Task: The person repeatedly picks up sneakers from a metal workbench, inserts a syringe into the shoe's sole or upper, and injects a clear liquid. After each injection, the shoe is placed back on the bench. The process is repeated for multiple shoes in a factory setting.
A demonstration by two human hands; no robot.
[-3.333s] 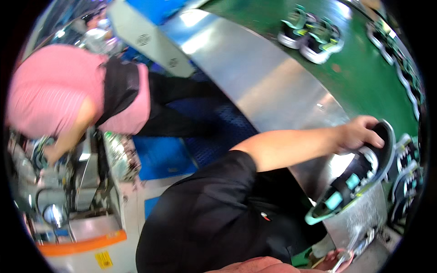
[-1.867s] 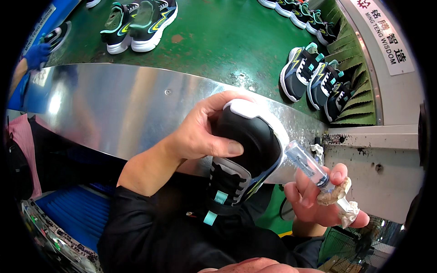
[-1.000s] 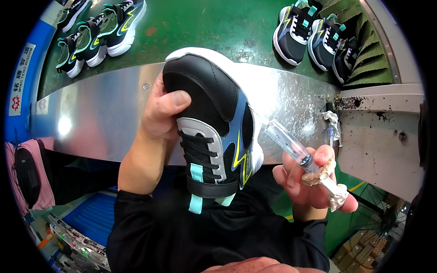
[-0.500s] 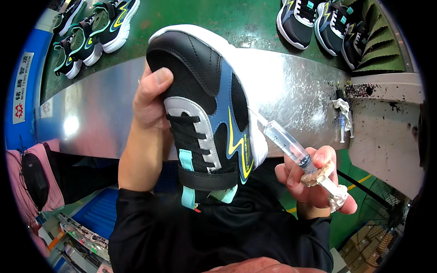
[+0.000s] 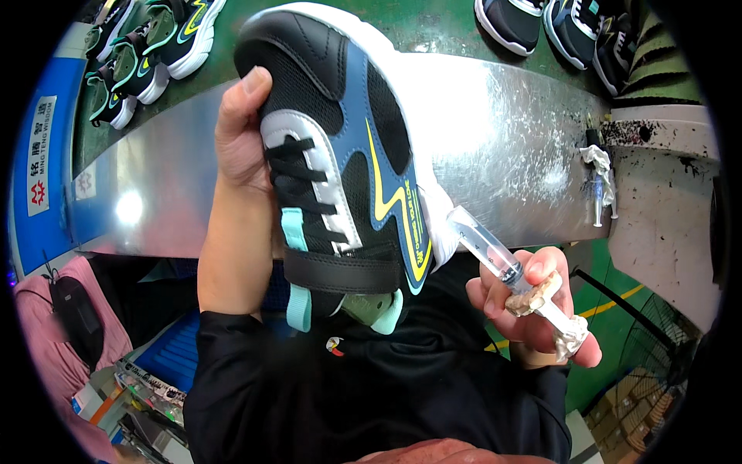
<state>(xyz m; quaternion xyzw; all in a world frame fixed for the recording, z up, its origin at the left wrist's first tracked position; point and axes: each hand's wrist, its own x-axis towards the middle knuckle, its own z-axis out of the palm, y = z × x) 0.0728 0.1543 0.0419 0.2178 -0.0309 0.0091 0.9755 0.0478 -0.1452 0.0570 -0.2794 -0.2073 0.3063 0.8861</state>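
While the left hand (image 5: 241,139) grips a sneaker (image 5: 340,166) with yellow lettering (image 5: 418,226), the right hand (image 5: 533,329) holds a number-marked syringe (image 5: 485,243).

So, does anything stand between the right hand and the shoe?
Only the syringe that the right hand holds, pointing toward the white sole of the shoe. Nothing else visible blocks the gap; I cannot tell whether the syringe touches.

The syringe (image 5: 485,241) looks glossy plastic, the shoe (image 5: 352,166) partly mesh.

A wide fisheye head view looks down, close above left hand (image 5: 241,143) and right hand (image 5: 532,329)
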